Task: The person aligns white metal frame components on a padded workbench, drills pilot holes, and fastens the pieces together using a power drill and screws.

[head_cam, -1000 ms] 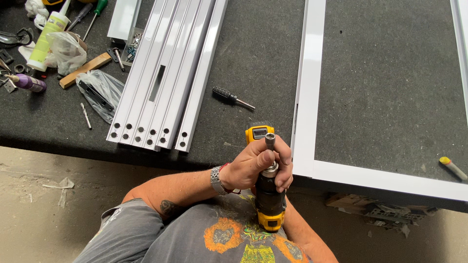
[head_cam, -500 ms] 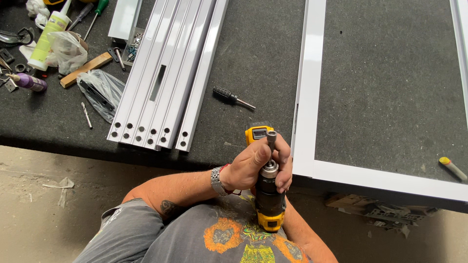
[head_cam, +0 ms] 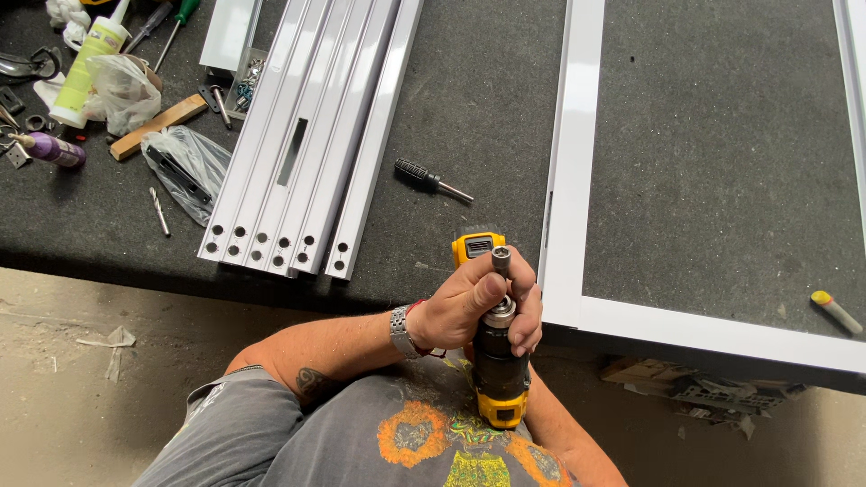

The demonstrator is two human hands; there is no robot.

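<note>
I hold a yellow and black cordless drill [head_cam: 499, 388] upright in front of my chest, at the near edge of the dark workbench [head_cam: 469, 108]. Its short metal bit [head_cam: 501, 261] points up towards me. My left hand [head_cam: 469, 311], with a metal watch on the wrist, is wrapped round the chuck, thumb on top. My right forearm [head_cam: 564, 442] runs up from below to the drill's grip, where that hand is almost wholly hidden under the left hand and the tool. A white frame [head_cam: 573, 180] lies just to the right of the drill.
Several white metal profiles [head_cam: 307, 135] with end holes lie side by side on the left. A black-handled screwdriver [head_cam: 428, 179] lies between them and the frame. At far left are a sealant tube [head_cam: 86, 63], plastic bags [head_cam: 185, 162], a wood block and small tools. A yellow-tipped marker [head_cam: 834, 311] lies inside the frame.
</note>
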